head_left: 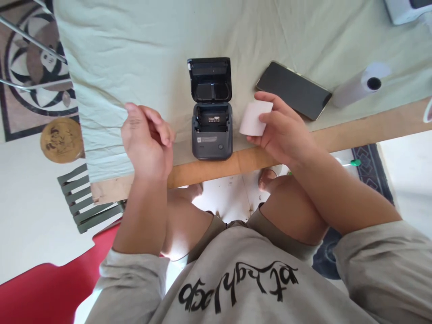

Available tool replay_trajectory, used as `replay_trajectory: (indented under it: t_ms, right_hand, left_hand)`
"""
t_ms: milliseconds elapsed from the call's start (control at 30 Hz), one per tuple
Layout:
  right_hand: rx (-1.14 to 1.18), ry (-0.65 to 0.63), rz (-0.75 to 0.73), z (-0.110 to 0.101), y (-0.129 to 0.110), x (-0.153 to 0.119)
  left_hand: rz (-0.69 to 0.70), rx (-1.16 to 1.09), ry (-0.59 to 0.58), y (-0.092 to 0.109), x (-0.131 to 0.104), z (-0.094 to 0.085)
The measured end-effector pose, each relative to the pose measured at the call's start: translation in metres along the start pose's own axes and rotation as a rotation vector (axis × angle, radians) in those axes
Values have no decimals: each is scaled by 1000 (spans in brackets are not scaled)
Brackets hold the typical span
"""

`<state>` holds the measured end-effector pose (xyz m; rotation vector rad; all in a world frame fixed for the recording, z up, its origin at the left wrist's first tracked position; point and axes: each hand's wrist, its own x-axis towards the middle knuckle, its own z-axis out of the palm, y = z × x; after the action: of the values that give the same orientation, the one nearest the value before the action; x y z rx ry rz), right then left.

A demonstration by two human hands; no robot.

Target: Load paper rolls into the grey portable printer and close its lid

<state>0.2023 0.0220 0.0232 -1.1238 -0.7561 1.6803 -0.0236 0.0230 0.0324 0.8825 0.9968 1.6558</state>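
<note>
A small black label printer (212,146) sits at the table's front edge, its lid (211,81) tipped up and back. Inside the uncovered bay there is a dark hollow with a small white sticker. To the right of the printer, my right hand (281,128) grips a small white paper roll (255,118) between thumb and fingers, held above the cloth. My left hand (146,139) is raised to the left of the printer, apart from it. Its fingers are loosely curled, and nothing shows in them.
A dark smartphone (295,89) lies behind my right hand. Beside it on the right is a larger white roll (359,85) with a dark core. A white device (407,10) stands at the far right corner. Pale green cloth (135,54) covers the table; a red chair (43,292) is at lower left.
</note>
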Motion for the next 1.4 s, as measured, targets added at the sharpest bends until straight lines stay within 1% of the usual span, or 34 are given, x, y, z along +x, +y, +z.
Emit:
replay_trajectory:
  t_ms: [100,167,267,333,400,467,567,633,700,767,867,967,1100,1200,1300,1400]
  right_hand:
    - [116,64,113,3,-4,1]
    - [132,51,130,3,-5,1]
    - [38,-14,63,1,-1,0]
    - [-41,-43,-6,-2,3,0]
    - [-84,-53,-49,-2,7,-1]
    - [-90,-74,-54,-1,9,-1]
    - [-97,-95,-55,2,10,0]
    - [-86,-68,-83,4,11,4]
    - [-57,-18,-118,5,14,11]
    - [-22,15,-151,5,17,19]
    - [37,10,-231,11,20,26]
    - [72,-24,-277,23,24,21]
    - [96,-79,-250,35,29,13]
    - [133,-71,-213,38,32,13]
    - [99,-30,-235,40,31,10]
    - [31,-47,-307,41,23,0]
  left_hand:
    - [43,-5,-5,-3,-3,3]
    - [76,-31,-30,-5,-6,3]
    - [108,-42,-54,-7,-7,1]
    - [96,-16,-58,-10,-4,-2]
    - [78,16,-44,-16,2,-5]
    - [61,36,-6,-23,8,-6]
    - [-12,8,33,-32,16,-4]
    - [-71,-21,50,-35,17,-2]
    - [-119,-9,25,-35,16,2]
    - [-138,26,10,-33,12,6]
    - [-193,59,43,-31,7,14]
    - [-233,73,58,-31,3,23]
    - [-280,51,36,-33,0,28]
    - [-316,-10,32,-33,-4,28]
    - [-296,-84,33,-28,-11,29]
    - [-248,-133,56,-17,-18,32]
